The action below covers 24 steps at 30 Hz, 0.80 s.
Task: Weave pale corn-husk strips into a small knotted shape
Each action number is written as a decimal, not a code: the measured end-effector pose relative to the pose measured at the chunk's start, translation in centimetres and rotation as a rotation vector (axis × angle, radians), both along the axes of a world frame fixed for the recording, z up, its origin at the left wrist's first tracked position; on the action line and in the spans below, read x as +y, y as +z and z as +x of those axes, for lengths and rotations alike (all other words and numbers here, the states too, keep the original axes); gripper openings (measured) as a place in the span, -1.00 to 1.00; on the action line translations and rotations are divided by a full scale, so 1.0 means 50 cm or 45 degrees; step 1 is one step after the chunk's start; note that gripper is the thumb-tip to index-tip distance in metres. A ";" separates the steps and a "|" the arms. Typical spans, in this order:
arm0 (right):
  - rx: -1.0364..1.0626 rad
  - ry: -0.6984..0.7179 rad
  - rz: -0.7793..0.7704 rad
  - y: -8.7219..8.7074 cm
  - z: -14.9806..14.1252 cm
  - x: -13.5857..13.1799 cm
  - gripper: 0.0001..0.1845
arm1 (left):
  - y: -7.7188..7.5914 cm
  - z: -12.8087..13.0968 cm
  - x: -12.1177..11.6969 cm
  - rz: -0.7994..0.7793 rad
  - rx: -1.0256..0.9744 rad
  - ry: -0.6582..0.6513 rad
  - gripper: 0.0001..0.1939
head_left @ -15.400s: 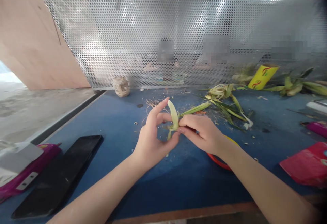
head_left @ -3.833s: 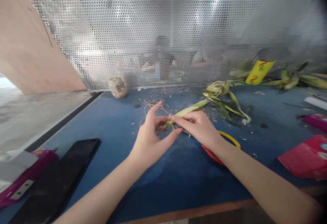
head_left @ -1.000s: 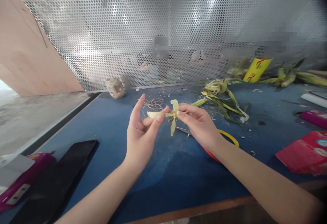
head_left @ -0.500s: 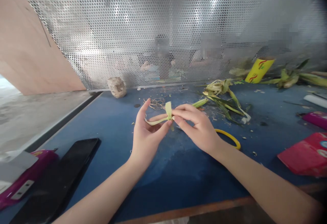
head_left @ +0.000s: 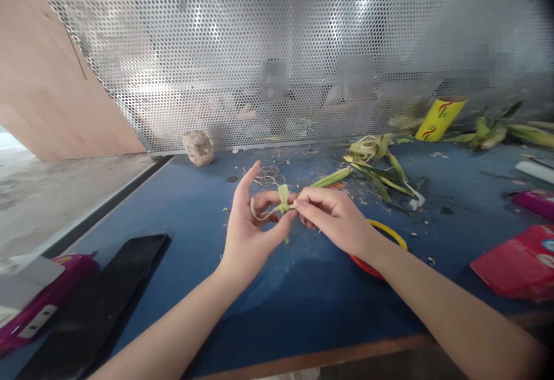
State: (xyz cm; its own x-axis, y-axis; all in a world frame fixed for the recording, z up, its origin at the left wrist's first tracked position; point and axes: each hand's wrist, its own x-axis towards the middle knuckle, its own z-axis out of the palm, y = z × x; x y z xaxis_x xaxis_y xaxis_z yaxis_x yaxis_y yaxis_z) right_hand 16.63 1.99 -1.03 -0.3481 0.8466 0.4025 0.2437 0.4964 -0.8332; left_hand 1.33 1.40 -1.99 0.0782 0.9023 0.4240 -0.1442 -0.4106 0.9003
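Over the middle of the blue table (head_left: 281, 305), both hands hold a pale green corn husk strip (head_left: 283, 195) folded or knotted at its centre. My left hand (head_left: 253, 230) pinches it between thumb and a finger, the index finger raised; a thin pale end curls across the palm. With closed fingertips, my right hand (head_left: 333, 215) grips the strip's right end. Under the right wrist lie what look like scissors with a yellow and red handle (head_left: 392, 231), mostly hidden. Just beyond the hands is a tangle of thin string (head_left: 268, 175).
Corn husks (head_left: 374, 149) lie behind my right hand, more husks (head_left: 489, 131) farther right. A yellow roll (head_left: 440, 119) stands by the perforated metal screen (head_left: 242, 33). A wrapped lump (head_left: 198, 148) sits back left, a black phone (head_left: 104, 299) front left, a red packet (head_left: 517, 261) right.
Both hands have lowered slightly with the husk strip. My right fingers have shifted from its knot to its right end. More of the red handle shows under the wrist.
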 end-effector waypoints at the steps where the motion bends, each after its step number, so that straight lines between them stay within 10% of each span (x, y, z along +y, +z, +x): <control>1: 0.031 0.020 -0.013 0.000 0.000 0.000 -0.66 | 0.000 0.000 0.000 0.004 0.002 -0.003 -0.20; 24: 0.042 0.070 -0.107 0.016 0.021 0.012 -0.67 | 0.020 -0.009 0.004 -0.061 -0.018 -0.111 -0.16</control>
State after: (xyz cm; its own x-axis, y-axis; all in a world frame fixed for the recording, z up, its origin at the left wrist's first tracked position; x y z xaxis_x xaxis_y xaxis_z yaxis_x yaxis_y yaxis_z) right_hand 17.65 2.60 -0.23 -0.3828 0.8577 0.3433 0.1893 0.4365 -0.8795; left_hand 0.87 1.61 -0.99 0.1517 0.9115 0.3823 -0.1908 -0.3525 0.9162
